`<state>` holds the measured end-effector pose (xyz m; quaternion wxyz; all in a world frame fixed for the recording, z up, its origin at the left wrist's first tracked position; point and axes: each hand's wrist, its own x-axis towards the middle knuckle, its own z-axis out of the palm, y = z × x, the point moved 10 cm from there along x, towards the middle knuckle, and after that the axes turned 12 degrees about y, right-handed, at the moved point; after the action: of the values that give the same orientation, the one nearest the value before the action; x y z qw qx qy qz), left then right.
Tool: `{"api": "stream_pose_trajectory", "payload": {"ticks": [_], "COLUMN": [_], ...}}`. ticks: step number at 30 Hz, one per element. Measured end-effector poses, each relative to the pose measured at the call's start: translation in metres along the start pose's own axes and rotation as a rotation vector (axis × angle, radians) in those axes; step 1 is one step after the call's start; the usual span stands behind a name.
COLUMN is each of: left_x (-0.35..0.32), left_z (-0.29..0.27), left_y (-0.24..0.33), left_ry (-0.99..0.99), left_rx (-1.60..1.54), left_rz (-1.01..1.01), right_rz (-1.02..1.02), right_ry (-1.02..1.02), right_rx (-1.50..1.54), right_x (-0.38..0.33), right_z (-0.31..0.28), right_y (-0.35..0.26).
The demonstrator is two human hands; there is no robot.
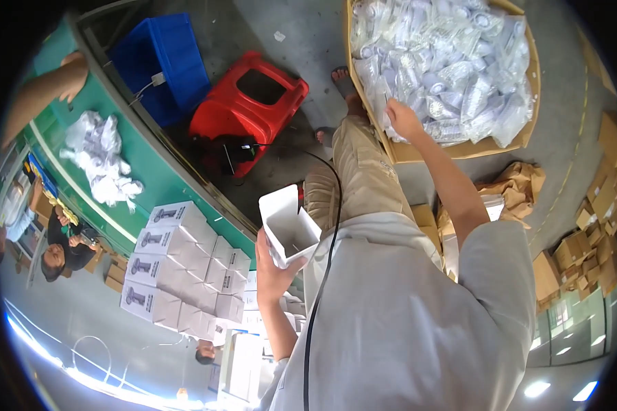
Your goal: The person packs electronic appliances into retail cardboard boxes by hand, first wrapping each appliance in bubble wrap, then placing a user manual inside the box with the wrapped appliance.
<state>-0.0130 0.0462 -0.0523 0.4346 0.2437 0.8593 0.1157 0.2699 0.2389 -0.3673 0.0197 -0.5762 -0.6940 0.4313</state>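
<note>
My left hand (273, 272) is wrapped round a small white carton (288, 231), whose top is open with a flap standing up; its inside looks bare. My right hand (403, 120) reaches to the near left edge of a large cardboard box (452, 147). Its fingers are drawn together against the plastic there, and what they pinch is too small to make out. Heaped in that box are many white pieces in clear plastic bags (445, 68), some with round, grille-like ends.
Stacked white cartons (185, 267) stand on the green table (158, 164) at left, near a pile of clear plastic bags (99, 154). A blue bin (161, 65) and a red bin lid (253, 103) lie ahead. A black cable (332, 233) crosses my front. Another person's arm (44, 96) rests over the table.
</note>
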Motion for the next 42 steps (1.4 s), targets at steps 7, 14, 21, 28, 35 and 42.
{"api": "stream_pose_trajectory", "payload": {"ticks": [7,14,21,28,35,42], "left_x": [-0.009,-0.017,-0.053,-0.078,-0.097,-0.105], "left_z": [-0.026,-0.07,-0.131,-0.155,-0.161,-0.155], "left_y": [0.028,0.038,0.064,0.059,0.066,0.078], "left_ry": [0.147,0.283,0.489,0.701,0.928,1.052], "left_rx": [-0.12,-0.314,-0.414,-0.533,-0.581,-0.625], "left_rz": [0.119,0.305,0.392,0.416,0.384,0.468], "right_rz": [-0.198,-0.854,-1.007,-0.78,-0.725,-0.726], "right_ry": [0.147,0.46,0.684,0.522,0.338,0.327], "right_rx": [0.263,0.628,0.966,1.502,1.647,1.696], "right_x": [-0.04,-0.11,-0.157,-0.16,-0.176,-0.195], "right_z": [-0.152,-0.295,-0.327,-0.299,-0.272,-0.248], "right_y": [-0.184,-0.402,-0.514,-0.568,-0.59,-0.59]}}
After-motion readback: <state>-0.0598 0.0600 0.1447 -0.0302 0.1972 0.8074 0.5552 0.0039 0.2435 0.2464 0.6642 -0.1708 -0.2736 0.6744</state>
